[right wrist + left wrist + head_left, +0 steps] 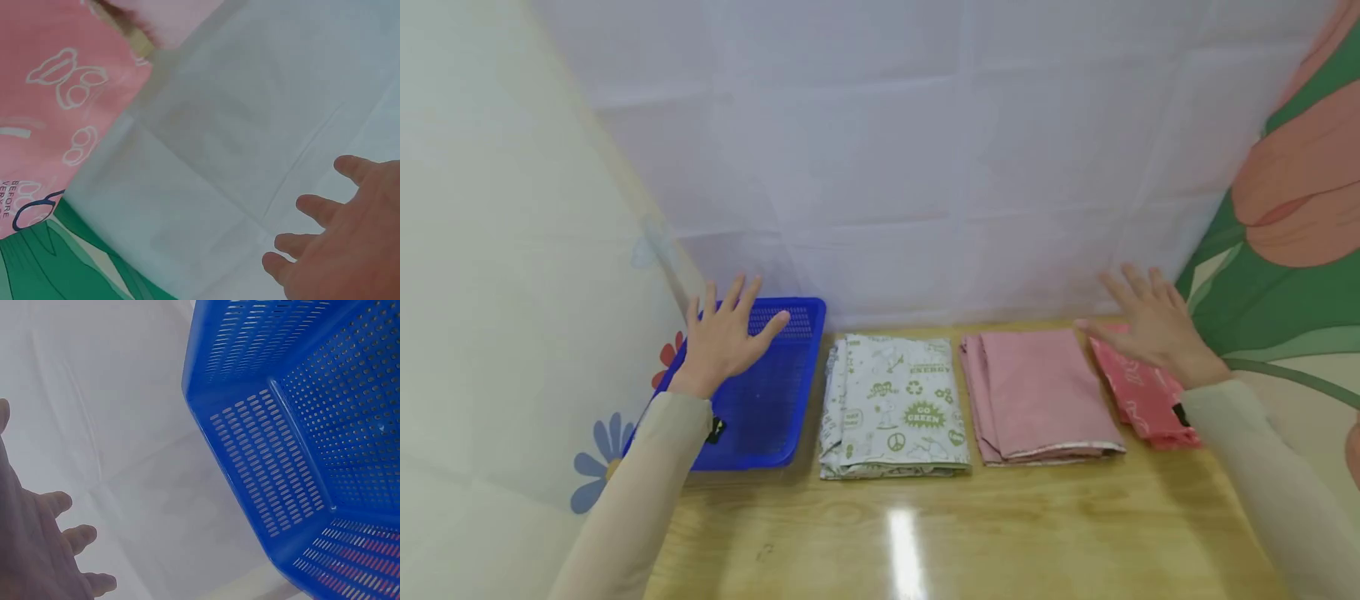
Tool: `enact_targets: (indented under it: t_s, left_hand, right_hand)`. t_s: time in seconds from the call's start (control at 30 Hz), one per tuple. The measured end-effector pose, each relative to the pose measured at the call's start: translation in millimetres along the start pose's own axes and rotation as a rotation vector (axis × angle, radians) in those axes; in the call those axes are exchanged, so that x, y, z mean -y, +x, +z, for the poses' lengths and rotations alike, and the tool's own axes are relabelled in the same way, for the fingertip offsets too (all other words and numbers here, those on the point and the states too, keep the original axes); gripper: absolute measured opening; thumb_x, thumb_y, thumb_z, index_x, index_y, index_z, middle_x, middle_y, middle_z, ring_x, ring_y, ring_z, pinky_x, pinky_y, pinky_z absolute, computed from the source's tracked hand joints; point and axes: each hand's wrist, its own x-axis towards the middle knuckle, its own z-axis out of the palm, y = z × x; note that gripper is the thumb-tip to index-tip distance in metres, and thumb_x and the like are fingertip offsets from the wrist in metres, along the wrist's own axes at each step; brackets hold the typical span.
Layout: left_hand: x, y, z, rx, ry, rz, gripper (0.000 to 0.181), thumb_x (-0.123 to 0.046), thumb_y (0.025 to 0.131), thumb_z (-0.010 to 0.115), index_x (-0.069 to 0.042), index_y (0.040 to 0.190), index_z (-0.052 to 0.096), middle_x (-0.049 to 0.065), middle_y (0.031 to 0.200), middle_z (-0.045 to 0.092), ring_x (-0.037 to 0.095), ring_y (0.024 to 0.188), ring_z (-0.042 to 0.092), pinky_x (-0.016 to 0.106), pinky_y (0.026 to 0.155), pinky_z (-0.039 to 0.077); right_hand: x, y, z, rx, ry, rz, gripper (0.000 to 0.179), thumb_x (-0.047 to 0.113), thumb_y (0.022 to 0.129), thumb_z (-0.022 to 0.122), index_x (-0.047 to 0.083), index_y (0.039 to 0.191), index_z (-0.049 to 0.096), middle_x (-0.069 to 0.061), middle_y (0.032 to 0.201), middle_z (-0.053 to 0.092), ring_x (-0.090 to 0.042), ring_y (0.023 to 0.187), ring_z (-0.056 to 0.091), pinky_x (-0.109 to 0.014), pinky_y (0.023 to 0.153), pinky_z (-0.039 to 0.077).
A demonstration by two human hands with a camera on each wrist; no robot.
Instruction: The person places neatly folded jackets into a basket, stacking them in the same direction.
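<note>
My left hand (pixel 722 340) is held over the blue plastic basket (pixel 760 417) with its fingers spread and nothing in its grasp. In the left wrist view the perforated walls of the basket (pixel 269 462) show beside the fingers. On the right, my right hand (pixel 1150 329), also spread and holding nothing, hovers above a red-pink folded cloth (pixel 1142 392) with white line drawings. Between the hands lie a folded white cloth with green print (pixel 895 408) and a plain pink folded cloth (pixel 1045 392), side by side.
A wooden table (pixel 820 542) bears the basket and the cloths. Behind it hangs a white sheet (pixel 880 167). A pale sheet with printed flowers (pixel 490 292) stands at the left, and a green and pink floral one (pixel 1300 192) at the right.
</note>
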Motion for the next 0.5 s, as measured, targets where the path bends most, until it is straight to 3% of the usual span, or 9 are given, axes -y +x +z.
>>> enact_targets:
  t_s: [0.3,0.5]
  left_hand:
    - [-6.3,-5.3,3.9,-0.002,-0.001,0.009,0.097,-0.08,0.101,0.036,-0.022,0.173,0.013,0.021,0.178,0.015,0.062,0.159,0.0,0.08,0.123,-0.001]
    - [-16.6,-9.0,10.7,-0.012,-0.01,0.015,0.096,-0.08,0.101,0.039,-0.022,0.173,0.014,0.02,0.178,0.018,0.061,0.159,0.009,0.079,0.123,0.007]
  right_hand:
    - [31,-4.2,8,-0.028,0.037,-0.053,0.104,0.068,0.098,0.062,0.02,0.174,0.009,-0.02,0.18,-0.001,-0.054,0.162,-0.008,-0.075,0.127,-0.002]
    - [40,-6.3,13,-0.023,0.032,-0.08,0.102,0.065,0.099,0.062,0.018,0.173,0.01,-0.02,0.18,0.001,-0.053,0.162,-0.006,-0.072,0.129,-0.003]
